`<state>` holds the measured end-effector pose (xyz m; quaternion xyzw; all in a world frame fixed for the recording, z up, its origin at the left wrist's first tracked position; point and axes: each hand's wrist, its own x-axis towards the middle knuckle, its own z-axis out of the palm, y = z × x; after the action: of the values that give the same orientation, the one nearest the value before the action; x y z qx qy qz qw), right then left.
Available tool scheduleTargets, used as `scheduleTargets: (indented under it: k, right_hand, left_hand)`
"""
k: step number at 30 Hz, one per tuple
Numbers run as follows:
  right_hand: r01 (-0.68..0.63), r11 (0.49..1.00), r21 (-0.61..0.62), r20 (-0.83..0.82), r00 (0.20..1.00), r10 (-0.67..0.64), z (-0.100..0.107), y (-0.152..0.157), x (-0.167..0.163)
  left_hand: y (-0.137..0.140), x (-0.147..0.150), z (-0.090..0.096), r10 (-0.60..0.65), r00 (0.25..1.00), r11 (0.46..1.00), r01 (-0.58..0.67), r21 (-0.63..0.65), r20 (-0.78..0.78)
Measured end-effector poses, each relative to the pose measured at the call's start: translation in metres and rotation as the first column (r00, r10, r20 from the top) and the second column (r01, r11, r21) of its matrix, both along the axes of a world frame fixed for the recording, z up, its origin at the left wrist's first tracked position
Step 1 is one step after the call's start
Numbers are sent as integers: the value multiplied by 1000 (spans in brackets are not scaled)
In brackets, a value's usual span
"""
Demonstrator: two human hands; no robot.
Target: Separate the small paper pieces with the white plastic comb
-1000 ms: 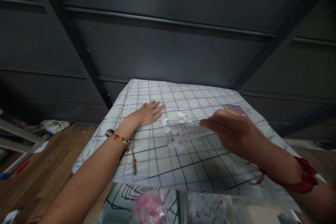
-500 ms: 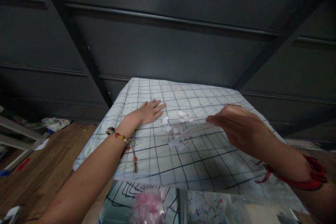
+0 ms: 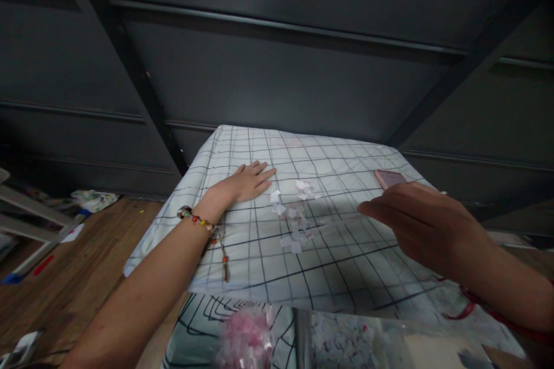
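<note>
Our left hand [image 3: 249,183] is lying flat on the checked cloth [image 3: 242,268], fingers spread, holding nothing; our right hand [image 3: 418,222], fingers bunched, is apparently pinching a thin clear sheet [image 3: 341,218], nearly edge-on. White paper scraps [image 3: 298,236] are lying between both hands, nearer the left; we are judging that a light pinch and slow, low movement would limit scattering.

Dark panelled wall [image 3: 285,78], wooden floor [image 3: 101,248], pale furniture frame [image 3: 37,207], dim light

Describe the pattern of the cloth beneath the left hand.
Dark grid lines on white cloth; head view shows it.
</note>
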<state>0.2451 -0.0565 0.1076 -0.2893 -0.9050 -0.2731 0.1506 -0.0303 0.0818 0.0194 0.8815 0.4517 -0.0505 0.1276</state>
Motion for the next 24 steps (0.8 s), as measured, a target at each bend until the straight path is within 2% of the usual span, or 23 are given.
scheduleTargets:
  k: [6, 11, 18, 24]
  right_hand:
    - [-31, 999, -33, -67, 997, 28, -6, -6, 6]
    - [-31, 998, -53, -50, 998, 29, -6, -5, 0]
    - [-79, 997, 15, -86, 993, 80, -1, 8, -14]
    - [-13, 1000, -9, -58, 998, 13, -4, 6, -10]
  left_hand:
    - [1, -1, -2, -3, 1000, 1000, 3, -2, 17]
    - [1, -2, -2, 0, 1000, 1000, 0, -5, 15]
    - [3, -2, -3, -3, 1000, 1000, 3, -3, 12]
    - [1, -2, -1, 1, 1000, 1000, -1, -9, 1]
